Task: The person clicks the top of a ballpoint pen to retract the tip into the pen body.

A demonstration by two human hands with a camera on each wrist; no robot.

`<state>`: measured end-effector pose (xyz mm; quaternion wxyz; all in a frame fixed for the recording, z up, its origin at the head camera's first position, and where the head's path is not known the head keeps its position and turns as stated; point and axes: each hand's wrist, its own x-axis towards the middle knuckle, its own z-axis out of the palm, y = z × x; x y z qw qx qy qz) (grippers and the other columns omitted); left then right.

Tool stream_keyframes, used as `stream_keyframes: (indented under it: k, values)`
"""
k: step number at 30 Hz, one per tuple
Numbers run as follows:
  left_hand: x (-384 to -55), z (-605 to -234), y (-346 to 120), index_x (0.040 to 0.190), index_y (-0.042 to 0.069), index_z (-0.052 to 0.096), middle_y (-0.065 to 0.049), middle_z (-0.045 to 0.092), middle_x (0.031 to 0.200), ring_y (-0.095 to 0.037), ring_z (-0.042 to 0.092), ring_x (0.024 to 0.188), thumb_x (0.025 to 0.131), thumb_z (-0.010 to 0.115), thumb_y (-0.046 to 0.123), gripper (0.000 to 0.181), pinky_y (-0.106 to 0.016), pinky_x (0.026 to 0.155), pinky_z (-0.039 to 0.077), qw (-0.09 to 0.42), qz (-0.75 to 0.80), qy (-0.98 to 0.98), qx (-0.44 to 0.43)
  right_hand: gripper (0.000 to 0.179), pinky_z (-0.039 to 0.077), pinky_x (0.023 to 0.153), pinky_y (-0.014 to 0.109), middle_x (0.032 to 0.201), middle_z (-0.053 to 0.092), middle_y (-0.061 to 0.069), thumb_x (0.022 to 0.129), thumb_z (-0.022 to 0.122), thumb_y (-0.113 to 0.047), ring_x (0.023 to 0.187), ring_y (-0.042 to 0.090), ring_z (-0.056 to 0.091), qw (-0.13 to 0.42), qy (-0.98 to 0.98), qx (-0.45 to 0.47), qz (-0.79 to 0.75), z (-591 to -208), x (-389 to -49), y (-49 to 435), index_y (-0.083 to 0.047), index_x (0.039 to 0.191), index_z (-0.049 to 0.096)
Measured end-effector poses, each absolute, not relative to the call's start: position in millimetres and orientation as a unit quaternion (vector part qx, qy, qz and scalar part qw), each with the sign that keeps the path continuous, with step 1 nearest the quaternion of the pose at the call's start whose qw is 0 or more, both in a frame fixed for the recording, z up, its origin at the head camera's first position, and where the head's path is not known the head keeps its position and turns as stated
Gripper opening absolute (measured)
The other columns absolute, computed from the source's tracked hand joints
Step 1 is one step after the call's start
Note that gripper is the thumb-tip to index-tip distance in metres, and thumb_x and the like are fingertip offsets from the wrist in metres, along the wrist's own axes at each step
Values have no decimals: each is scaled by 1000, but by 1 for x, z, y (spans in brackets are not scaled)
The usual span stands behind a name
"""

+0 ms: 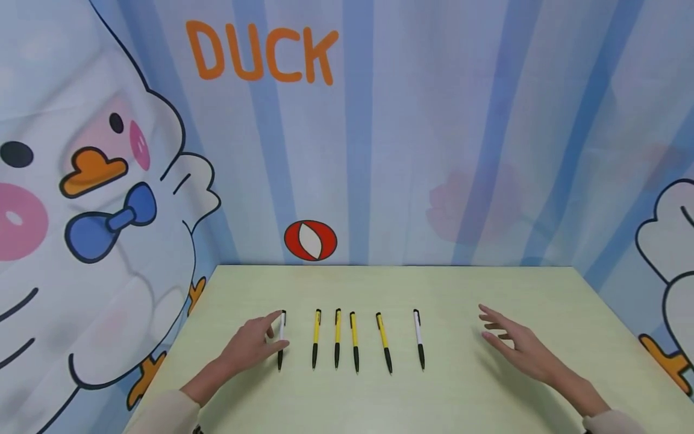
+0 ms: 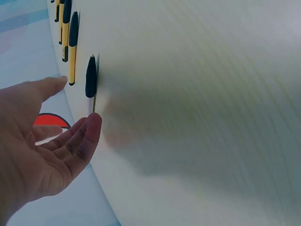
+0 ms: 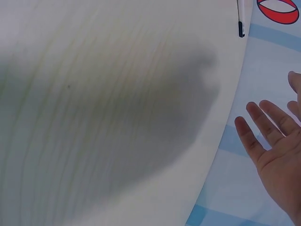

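Note:
My left hand (image 1: 246,346) hovers at the leftmost white pen (image 1: 280,360), thumb and fingers spread apart and partly covering it. In the left wrist view the fingertips lie in front of this pen's white end, and its black grip (image 2: 90,77) shows beyond them; whether they touch it I cannot tell. Several yellow pens (image 1: 316,328) with black grips lie to its right, roughly side by side. A second white pen (image 1: 417,327) ends the row on the right. Farther right, my right hand (image 1: 517,349) is held above the table with fingers extended and nothing in it.
The pale table (image 1: 358,404) has its back edge against a light blue curtain (image 1: 412,120) printed with a duck and orange letters. Curtain cloth also stands along the left and right sides. Both hands cast shadows on the tabletop.

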<state>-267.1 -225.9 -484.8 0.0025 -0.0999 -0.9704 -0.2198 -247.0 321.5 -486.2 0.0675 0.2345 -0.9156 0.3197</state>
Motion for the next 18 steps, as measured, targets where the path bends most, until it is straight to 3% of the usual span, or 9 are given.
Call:
stream_keyframes:
  k: [6,13,18]
  values:
    - [-274,-490,-215,143,-5,52,-2,64,72,-11,52,57,86,83,21,70,-25,51,43,-3,-235,-970,-54,50,62,83,29,137,63,24,107,54,-17,113,38,68,75,-910,249,322,-490,-248,318,-1,153,43]
    - [-278,-489,-206,137,-8,54,-3,64,72,-11,57,56,84,84,16,65,-23,50,47,-32,-230,-972,-31,49,62,79,29,129,69,18,105,57,-18,106,26,72,59,-915,259,304,-491,-248,316,0,150,47]
    - [-284,-490,-206,137,-13,52,-5,68,72,-11,63,56,81,83,7,67,-24,53,53,-53,-252,-966,-20,50,62,80,29,130,69,17,106,57,-20,105,26,72,39,-915,271,296,-491,-248,312,1,149,46]
